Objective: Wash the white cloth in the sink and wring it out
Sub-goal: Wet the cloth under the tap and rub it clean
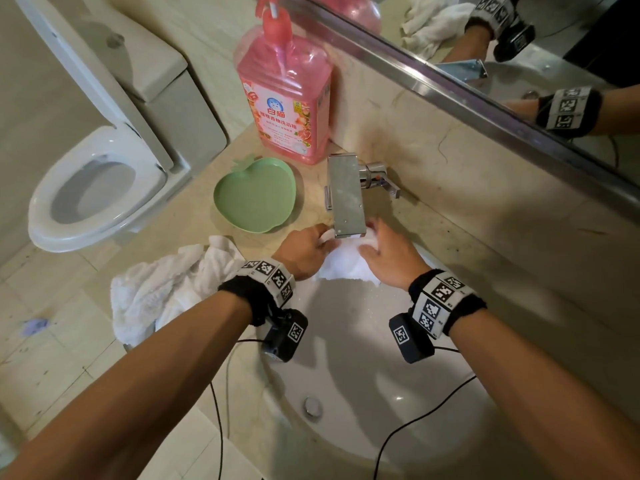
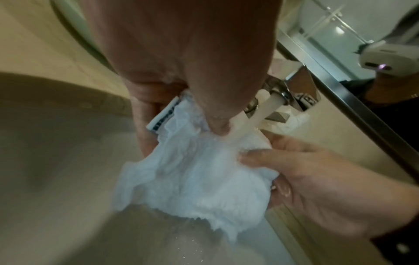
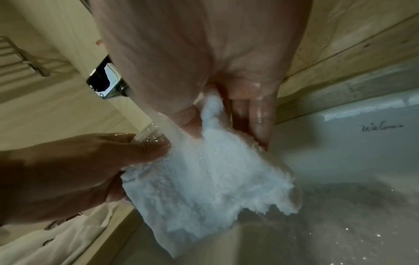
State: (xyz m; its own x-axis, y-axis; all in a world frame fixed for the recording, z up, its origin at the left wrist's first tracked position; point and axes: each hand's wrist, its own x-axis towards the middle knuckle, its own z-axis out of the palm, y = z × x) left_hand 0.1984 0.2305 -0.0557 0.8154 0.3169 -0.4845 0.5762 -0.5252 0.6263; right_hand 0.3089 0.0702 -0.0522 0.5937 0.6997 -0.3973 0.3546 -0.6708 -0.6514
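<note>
A small white cloth (image 1: 346, 265) hangs between both hands under the chrome tap (image 1: 346, 195), above the white sink (image 1: 381, 393). Water runs from the spout onto the wet cloth (image 2: 197, 175). My left hand (image 1: 304, 252) pinches the cloth's left edge, thumb on top, fingers behind it and its sewn label (image 2: 163, 114). My right hand (image 1: 384, 254) pinches the right edge of the cloth (image 3: 215, 172). In the right wrist view my right hand (image 3: 226, 114) has thumb and fingers closed on a fold, and my left hand (image 3: 79, 172) grips from the left.
A larger white towel (image 1: 166, 289) lies crumpled on the counter left of the sink. A green apple-shaped dish (image 1: 254, 195) and a pink detergent pump bottle (image 1: 284, 98) stand behind it. A mirror (image 1: 519, 46) runs along the back wall. A toilet (image 1: 93, 188) is at left.
</note>
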